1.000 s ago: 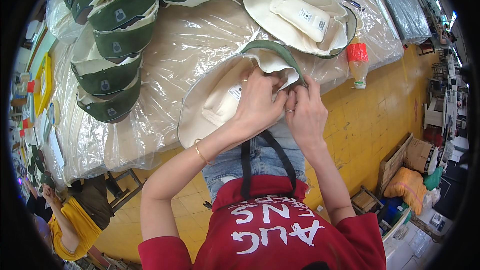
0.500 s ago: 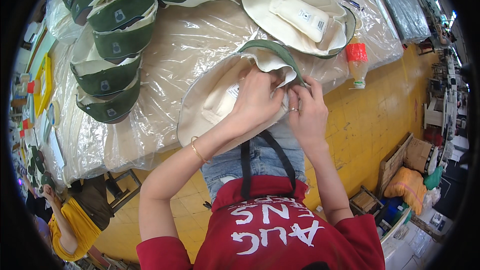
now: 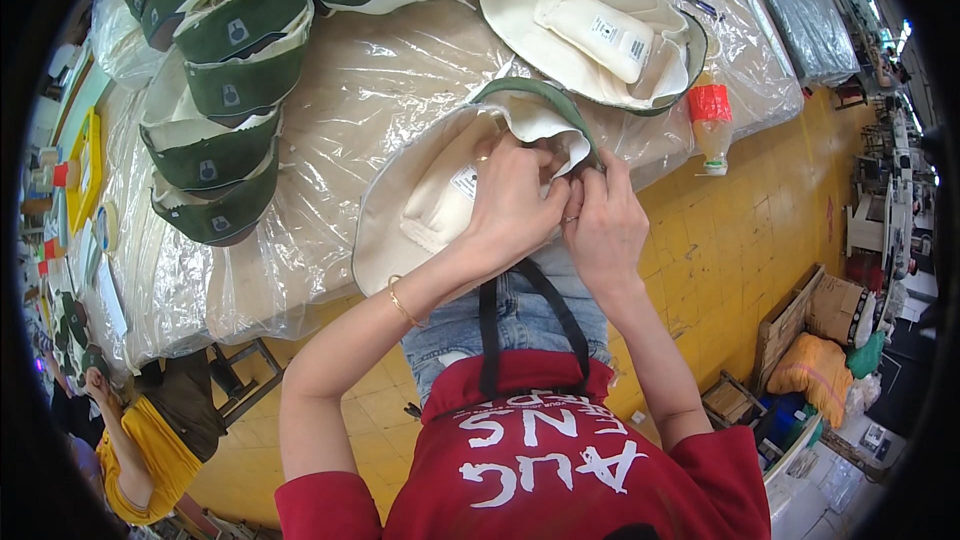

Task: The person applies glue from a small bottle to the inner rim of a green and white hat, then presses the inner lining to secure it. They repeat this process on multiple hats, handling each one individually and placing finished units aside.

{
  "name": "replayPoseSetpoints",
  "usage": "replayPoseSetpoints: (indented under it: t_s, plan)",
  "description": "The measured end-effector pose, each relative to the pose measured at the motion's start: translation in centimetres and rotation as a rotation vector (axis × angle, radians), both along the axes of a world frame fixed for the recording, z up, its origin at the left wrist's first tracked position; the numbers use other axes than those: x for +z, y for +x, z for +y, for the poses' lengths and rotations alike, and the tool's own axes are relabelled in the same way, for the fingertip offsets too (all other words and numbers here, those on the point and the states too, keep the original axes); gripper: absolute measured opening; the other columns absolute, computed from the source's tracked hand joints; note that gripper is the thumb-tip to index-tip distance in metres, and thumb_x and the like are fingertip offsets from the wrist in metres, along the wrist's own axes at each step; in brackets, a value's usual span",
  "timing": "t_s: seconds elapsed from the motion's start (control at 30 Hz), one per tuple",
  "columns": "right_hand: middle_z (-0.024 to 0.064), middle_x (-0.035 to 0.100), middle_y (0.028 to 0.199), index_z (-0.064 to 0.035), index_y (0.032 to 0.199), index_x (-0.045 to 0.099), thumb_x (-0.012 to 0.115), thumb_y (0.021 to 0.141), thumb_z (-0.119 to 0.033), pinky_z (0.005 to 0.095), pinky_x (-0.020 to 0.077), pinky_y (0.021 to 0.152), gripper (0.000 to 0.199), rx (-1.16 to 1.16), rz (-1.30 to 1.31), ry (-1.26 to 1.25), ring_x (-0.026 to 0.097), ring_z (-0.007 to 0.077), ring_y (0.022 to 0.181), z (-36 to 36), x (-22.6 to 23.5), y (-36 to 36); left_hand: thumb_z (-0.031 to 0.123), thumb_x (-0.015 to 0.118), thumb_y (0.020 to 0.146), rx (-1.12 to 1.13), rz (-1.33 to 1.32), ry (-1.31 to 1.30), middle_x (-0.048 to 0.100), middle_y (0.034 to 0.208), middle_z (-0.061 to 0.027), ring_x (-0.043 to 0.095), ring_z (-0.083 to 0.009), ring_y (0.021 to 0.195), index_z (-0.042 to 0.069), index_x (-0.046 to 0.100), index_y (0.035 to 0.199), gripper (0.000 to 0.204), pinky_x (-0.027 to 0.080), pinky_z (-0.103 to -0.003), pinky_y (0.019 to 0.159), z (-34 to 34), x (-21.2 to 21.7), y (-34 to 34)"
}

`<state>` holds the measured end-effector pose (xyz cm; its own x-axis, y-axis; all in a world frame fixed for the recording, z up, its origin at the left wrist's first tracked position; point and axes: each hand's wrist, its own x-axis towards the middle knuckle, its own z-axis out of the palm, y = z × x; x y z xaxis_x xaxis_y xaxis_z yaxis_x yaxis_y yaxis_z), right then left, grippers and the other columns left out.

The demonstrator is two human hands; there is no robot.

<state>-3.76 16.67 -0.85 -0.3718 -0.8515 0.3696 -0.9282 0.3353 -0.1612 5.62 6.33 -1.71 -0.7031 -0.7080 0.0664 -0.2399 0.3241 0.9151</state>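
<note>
In front of me, at the table's near edge, lies a bowl-shaped green fabric piece [image 3: 395,205] with a cream lining and a padded, labelled panel inside. My left hand [image 3: 515,198] reaches into it, its fingers closed on the gathered lining by the green rim. Close beside it, my right hand [image 3: 607,228] pinches the same rim from the outer side. The fingertips of both hands are partly hidden by folds, so any small item between them does not show. A similar cream-lined piece [image 3: 520,8] lies open just beyond, with a labelled pad inside.
Clear plastic covers the table [image 3: 330,110]. Overlapping green pieces [image 3: 225,205] are stacked at the left, and more lie at the far edge. A red-labelled bottle [image 3: 711,125] lies at the right edge. A person in a yellow shirt [image 3: 160,455] is at lower left.
My right hand has moved slightly left and up, closer to the left hand, and its fingers have drawn together on the rim. The left hand keeps its place.
</note>
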Motion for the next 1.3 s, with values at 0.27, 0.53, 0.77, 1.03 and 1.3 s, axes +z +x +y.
replayPoseSetpoints:
  t_s: [0.27,0.53,0.77,1.03,1.3]
  plan:
    - [0.0141,0.059,0.118,-0.0006,0.090,0.058,0.063,0.084,-0.010,0.0396,0.0533,0.071,0.012,-0.045,-0.020,-0.001,0.064,0.0307,0.093,-0.8,-0.3,0.0,0.011,0.065,0.074,0.069,0.093,-0.006,0.062,0.067,-0.0248,0.062,-0.0409,0.070,-0.008,0.065,0.072,0.019,0.048,-0.047,0.070,-0.1,0.2,-0.3]
    - [0.0130,0.058,0.119,-0.0009,0.095,0.063,0.061,0.088,-0.011,0.0418,0.0534,0.073,0.012,-0.006,-0.344,-0.016,0.065,0.0336,0.091,-1.0,0.9,-1.2,0.013,0.064,0.081,-0.036,-0.078,0.046,0.067,0.077,-0.0248,0.067,-0.0379,0.076,-0.009,0.069,0.088,0.024,0.051,-0.041,0.075,-1.5,0.7,-0.1]
    - [0.0125,0.063,0.116,-0.0026,0.104,0.067,0.064,0.088,-0.010,0.0384,0.0529,0.083,0.018,0.320,-0.352,0.133,0.065,0.0313,0.098,-0.7,6.9,-5.1,0.020,0.070,0.081,-0.069,-0.154,0.072,0.067,0.074,-0.0213,0.067,-0.0359,0.074,-0.005,0.071,0.084,0.025,0.051,-0.041,0.075,-2.2,1.6,-0.2]
    - [0.0166,0.064,0.119,-0.0044,0.124,0.060,0.063,0.090,-0.014,0.0398,0.0456,0.098,0.035,0.051,-0.159,0.090,0.059,0.0306,0.114,-6.3,8.6,-25.1,0.019,0.067,0.081,-0.044,-0.126,0.106,0.064,0.062,-0.0187,0.065,-0.0335,0.065,-0.006,0.069,0.073,0.026,0.050,-0.039,0.074,-2.3,2.0,-0.2]
    - [0.0223,0.061,0.127,-0.0029,0.138,0.050,0.066,0.088,-0.021,0.0403,0.0469,0.098,0.055,-0.154,-0.154,0.146,0.062,0.0352,0.112,-13.3,-2.3,-43.3,0.016,0.068,0.085,0.041,0.058,0.344,0.065,0.085,-0.0117,0.060,-0.0184,0.079,-0.009,0.069,0.089,0.026,0.047,-0.033,0.077,-4.1,2.1,1.5]
